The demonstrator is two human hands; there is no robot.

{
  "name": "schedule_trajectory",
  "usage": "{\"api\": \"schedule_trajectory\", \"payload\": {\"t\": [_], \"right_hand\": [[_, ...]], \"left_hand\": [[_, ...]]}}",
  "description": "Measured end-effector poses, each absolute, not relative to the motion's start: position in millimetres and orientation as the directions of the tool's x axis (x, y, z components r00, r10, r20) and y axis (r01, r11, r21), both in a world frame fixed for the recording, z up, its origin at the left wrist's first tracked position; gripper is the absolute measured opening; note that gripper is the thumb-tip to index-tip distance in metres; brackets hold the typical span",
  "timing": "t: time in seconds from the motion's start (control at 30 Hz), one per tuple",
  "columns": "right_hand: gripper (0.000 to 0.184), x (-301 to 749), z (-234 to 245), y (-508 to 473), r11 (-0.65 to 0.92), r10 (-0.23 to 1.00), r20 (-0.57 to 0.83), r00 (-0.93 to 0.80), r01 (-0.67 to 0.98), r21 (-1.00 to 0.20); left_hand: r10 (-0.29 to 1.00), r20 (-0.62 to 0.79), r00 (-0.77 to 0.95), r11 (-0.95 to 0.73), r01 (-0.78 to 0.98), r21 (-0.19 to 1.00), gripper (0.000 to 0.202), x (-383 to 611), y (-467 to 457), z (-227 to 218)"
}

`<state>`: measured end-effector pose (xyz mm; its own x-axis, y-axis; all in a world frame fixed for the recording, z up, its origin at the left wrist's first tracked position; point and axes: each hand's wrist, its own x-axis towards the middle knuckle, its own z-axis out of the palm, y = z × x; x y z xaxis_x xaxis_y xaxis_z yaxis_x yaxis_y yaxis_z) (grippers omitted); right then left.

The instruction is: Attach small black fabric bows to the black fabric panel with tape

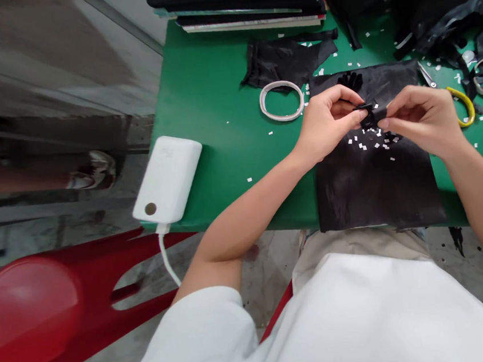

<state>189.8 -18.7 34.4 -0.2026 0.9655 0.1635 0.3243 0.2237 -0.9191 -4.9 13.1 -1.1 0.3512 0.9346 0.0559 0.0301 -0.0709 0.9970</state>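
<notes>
We take the black sheet as our landmark; it lies flat on the green tabletop, along the edge nearest the body. Above its middle, we see the left hand with thumb and fingers pinched together on one end of a small black piece, while the right hand is clamped with its fingertips on the other end. White bits lie scattered on the sheet below the hands, and a ruffled black piece sits at its far part.

To the left of the sheet, we find a tape roll and, farther off that way, a white power bank with a faint grey marking that we cannot read. Just right of the sheet are scissors with a yellow handle. Well beyond the sheet's far edge is a stack of books; any lettering on their spines is too small for us to make out.
</notes>
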Motion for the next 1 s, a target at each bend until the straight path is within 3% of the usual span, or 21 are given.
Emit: {"api": "schedule_trajectory", "payload": {"t": [0.33, 1.0], "right_hand": [[0.011, 181.1, 22.7, -22.3, 0.195, 0.978, 0.146, -0.151, 0.397, -0.897], [0.018, 180.6, 16.4, -21.8, 0.257, 0.965, 0.201, -0.170, 0.443, -0.859]], "left_hand": [[0.938, 0.045, 0.344, -0.064, 0.043, 0.997, 0.021, -3.5, 8.3, 2.9], [0.924, 0.004, 0.382, -0.004, -0.001, 1.000, 0.028, -4.1, 9.3, 0.7]]}}
